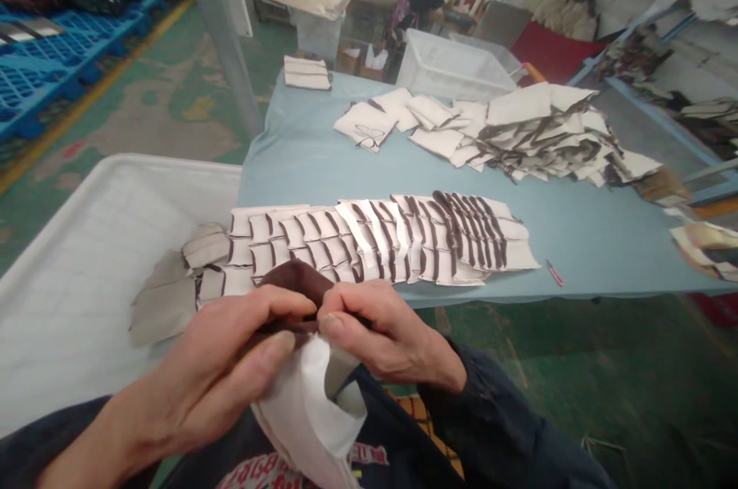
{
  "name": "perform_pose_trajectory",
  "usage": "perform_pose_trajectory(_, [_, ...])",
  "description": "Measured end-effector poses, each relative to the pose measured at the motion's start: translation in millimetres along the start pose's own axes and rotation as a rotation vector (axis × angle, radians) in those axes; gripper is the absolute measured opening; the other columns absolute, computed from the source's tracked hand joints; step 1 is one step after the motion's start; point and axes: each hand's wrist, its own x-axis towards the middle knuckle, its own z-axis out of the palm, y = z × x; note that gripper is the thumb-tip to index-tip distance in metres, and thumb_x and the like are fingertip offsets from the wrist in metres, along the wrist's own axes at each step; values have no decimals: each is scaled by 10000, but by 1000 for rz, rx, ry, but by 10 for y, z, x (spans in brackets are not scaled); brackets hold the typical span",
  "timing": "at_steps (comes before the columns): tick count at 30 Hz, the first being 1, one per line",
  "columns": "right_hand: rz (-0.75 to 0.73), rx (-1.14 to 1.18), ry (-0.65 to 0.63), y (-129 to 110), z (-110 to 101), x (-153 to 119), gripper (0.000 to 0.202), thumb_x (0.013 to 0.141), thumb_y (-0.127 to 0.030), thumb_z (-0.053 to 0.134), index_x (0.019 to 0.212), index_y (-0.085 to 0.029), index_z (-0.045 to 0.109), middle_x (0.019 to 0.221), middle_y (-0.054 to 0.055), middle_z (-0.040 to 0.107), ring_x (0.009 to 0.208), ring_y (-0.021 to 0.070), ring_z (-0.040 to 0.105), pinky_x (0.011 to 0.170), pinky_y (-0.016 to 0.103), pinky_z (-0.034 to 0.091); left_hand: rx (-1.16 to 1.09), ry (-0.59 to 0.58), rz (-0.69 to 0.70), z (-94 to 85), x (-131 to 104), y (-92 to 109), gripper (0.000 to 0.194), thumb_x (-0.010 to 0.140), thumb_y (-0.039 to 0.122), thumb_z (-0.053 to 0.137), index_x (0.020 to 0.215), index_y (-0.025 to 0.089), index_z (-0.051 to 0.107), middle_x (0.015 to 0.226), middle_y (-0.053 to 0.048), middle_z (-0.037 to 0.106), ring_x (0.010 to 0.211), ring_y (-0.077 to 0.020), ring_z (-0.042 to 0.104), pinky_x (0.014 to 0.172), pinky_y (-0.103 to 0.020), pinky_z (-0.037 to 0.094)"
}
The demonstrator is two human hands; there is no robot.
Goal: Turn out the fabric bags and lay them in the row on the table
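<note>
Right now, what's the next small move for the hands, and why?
I'd probably ease the right hand slightly away from the left hand to straighten the brown-and-white piece. Both hands pinch it close together, its brown part looks folded there, and its white part hangs curled below.

Left hand [222, 358] and right hand [386, 327] close together before torso, both pinching thumb to fingers. Left fingers straighter, right curled. Wrists bare, left wrist [124, 424] more so; arms angled inward from lower corners.
</note>
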Motion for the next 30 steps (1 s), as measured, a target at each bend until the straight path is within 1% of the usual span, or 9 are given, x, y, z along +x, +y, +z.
perform_pose_trajectory(4, [-154,-285,-60,-62,-72,-6,229,1131,-268,593,908,-235,625,783,-36,624,658,123,492,665,274,410,-90,-140,40,-122,143,33,330,1176,211,417,1066,295,717,894,78,797,750,-117,756,682,-179,564])
perform_pose_trajectory(9, [-195,-381,-122,-28,-120,69,375,1177,-445,589,860,-247,616,764,-15,634,696,154,516,696,305,402,-107,-255,-6,-217,281,91,372,1163,268,487,820,252,629,720,74,664,637,-113,645,600,-204,488])
perform_pose_trajectory(13, [-100,-221,-87,23,-131,130,470,1134,-571,664,798,-247,608,734,-20,618,702,159,527,716,317,412,-307,-366,-168,-201,369,69,418,1102,343,517,700,230,496,608,75,435,531,-104,425,485,-219,336])
perform_pose_trajectory(17, [-22,-203,-87,0,-75,86,369,1152,-478,623,852,-263,632,816,14,695,739,189,577,739,346,452,-464,-408,-356,-143,340,-12,435,1000,438,602,649,236,444,589,90,328,524,-95,303,448,-216,224])
perform_pose_trajectory(21, [-188,-411,-78,-19,25,-1,302,1184,-377,571,914,-259,634,842,17,712,768,193,581,748,356,439,-404,-393,-344,-147,205,-5,406,1011,380,604,660,227,469,580,99,340,521,-88,306,469,-220,220])
perform_pose_trajectory(25, [-312,-391,-58,111,194,-45,400,1237,-454,487,918,-251,618,806,4,703,739,175,569,725,346,428,-202,-355,-250,-160,-25,203,351,1016,234,549,685,222,431,600,82,410,556,-99,398,545,-251,293])
perform_pose_trajectory(27, [-370,-350,-24,220,314,-56,431,1235,-503,485,899,-256,596,767,-5,680,723,175,563,710,355,418,-60,-276,-199,-78,-232,311,303,969,135,535,704,225,419,615,67,486,568,-111,449,574,-275,330])
perform_pose_trajectory(28, [-393,-325,-4,274,380,-62,428,1228,-515,500,894,-260,584,756,-9,669,722,176,565,705,357,417,-4,-254,-196,-7,-362,341,275,964,112,540,730,231,458,654,52,574,599,-122,514,595,-277,369])
perform_pose_trajectory(30, [-395,-271,16,367,514,-78,399,1216,-500,538,893,-267,564,750,-18,651,737,180,578,719,356,434,23,-226,-247,167,-652,338,238,978,143,572,769,243,518,729,24,672,672,-143,623,626,-263,436])
